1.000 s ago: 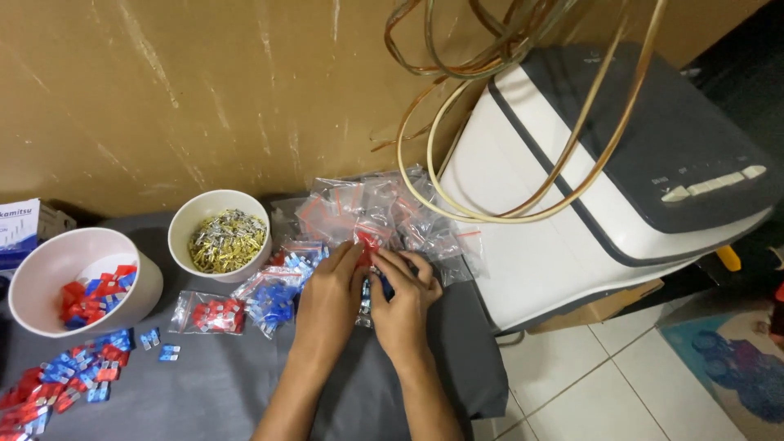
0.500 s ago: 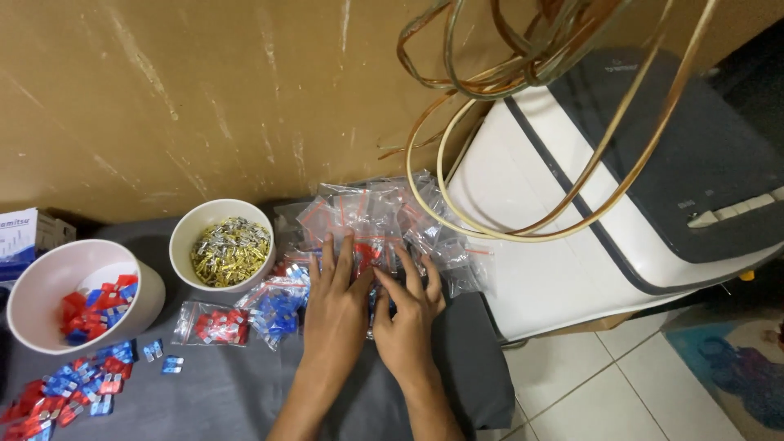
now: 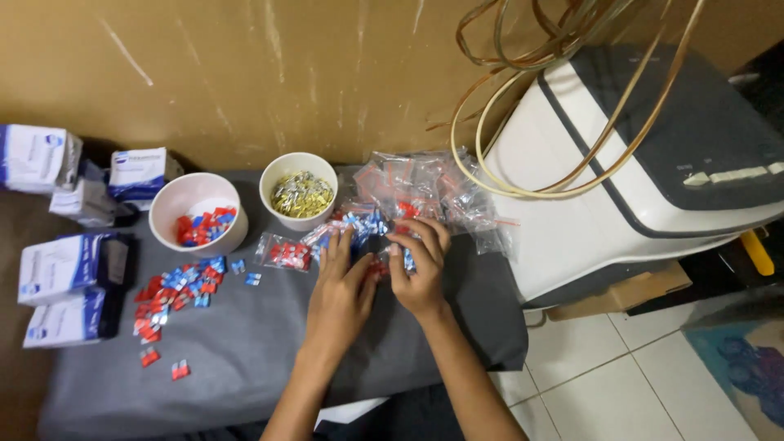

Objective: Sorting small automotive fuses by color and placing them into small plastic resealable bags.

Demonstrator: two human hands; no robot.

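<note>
Grey cloth (image 3: 245,359) covers the low work surface, with white floor tiles (image 3: 621,384) at 4 o'clock and a scuffed tan wall (image 3: 245,73) beyond. I see both hands side by side at the cloth's centre. My left hand (image 3: 339,286) lies flat with fingers spread, pressing a small clear zip bag (image 3: 377,265) of red and blue pieces. My right hand (image 3: 418,273) pinches that bag's far edge between thumb and fingers. The bag sits between the two hands, its long axis toward 12 o'clock; the right hand is nearer its seal.

At 12 o'clock from the hands lies a heap of bags (image 3: 425,192). At 10 o'clock stands a white bowl (image 3: 302,186) of brass-coloured metal pieces; further toward 9 o'clock, a second bowl (image 3: 200,212) holds red and blue pieces, with loose pieces (image 3: 175,290) scattered before it.
</note>
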